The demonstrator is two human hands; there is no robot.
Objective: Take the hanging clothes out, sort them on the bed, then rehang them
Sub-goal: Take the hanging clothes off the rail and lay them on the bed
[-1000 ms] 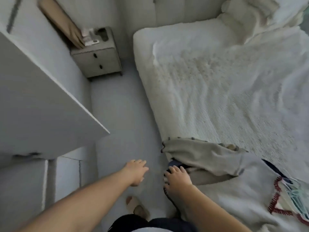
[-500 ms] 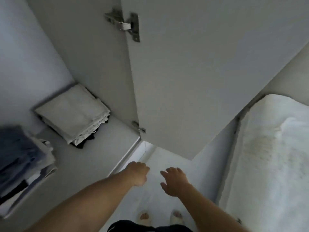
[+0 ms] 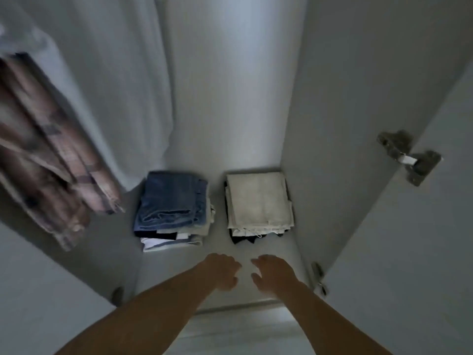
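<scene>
Hanging clothes, a plaid shirt (image 3: 51, 149) and a pale garment (image 3: 107, 80) at the upper left of the frame, look soft, light and floppy, so we judge the hanger best to grasp, while our left hand (image 3: 222, 271) and right hand (image 3: 275, 274) hover empty, fingers loosely curled.

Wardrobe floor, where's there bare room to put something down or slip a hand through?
Bare strip of wardrobe floor runs between the front edge and the two folded stacks, under the left hand and right hand. A narrow gap separates the denim stack from the beige stack. The left is crowded: plaid shirt and pale garment hang there.
</scene>
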